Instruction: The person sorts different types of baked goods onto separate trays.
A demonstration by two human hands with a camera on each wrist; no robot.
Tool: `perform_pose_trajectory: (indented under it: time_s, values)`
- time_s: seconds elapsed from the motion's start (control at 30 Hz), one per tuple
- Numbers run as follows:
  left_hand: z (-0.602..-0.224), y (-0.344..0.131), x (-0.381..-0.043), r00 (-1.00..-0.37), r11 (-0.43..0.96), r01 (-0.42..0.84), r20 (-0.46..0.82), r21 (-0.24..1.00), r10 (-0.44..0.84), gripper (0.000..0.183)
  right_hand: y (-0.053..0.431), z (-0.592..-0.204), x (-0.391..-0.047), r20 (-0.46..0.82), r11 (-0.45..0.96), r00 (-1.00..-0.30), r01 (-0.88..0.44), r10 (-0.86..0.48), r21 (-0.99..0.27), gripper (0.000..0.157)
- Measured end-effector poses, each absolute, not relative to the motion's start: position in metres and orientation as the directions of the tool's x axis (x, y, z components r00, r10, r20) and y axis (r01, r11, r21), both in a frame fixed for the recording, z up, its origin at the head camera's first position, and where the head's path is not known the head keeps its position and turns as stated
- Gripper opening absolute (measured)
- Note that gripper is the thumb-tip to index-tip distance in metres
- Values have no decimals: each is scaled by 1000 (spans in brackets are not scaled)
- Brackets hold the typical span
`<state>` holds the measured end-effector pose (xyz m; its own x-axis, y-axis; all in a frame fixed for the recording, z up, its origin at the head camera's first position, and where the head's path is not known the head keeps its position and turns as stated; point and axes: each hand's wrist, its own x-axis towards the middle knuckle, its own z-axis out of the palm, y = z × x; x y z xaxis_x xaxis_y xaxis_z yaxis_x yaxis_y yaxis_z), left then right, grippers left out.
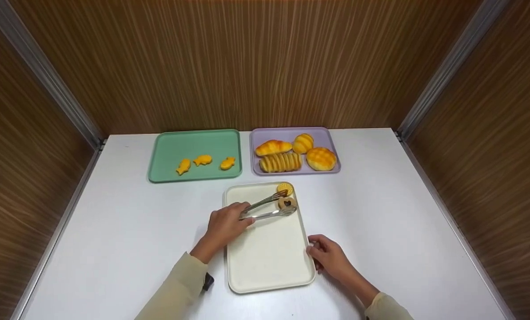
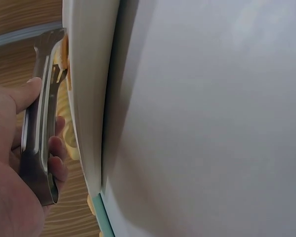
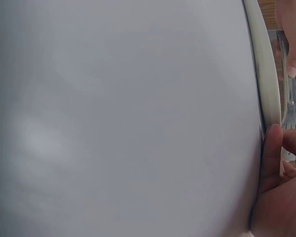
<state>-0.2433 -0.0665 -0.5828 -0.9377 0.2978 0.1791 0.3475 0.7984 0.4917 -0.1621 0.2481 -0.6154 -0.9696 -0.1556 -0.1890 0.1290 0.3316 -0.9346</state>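
Note:
My left hand holds metal tongs over the cream tray, which lies on the table. The tongs' two arms are spread apart. A round cookie with a dark heart centre lies between their ends, near the tray's far right corner. Just beyond it, a round yellow cookie is partly covered by the upper tong end. Whether the tongs touch either cookie, I cannot tell. At the tray's right edge my right hand grips the rim between thumb and fingers.
Behind, on the left, a green tray carries several fish-shaped yellow pieces. Right of it, a purple tray bears a croissant, a ridged loaf and round buns. Wood-grain panels enclose the white table.

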Motion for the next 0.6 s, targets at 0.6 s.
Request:
perform_pose_trajectory:
  time_s: [0.6]
  values:
    - [-571, -90, -247, -976, 817, 213, 151, 537, 155, 42, 241, -598, -157, -209, 337, -969, 155, -132, -929, 32]
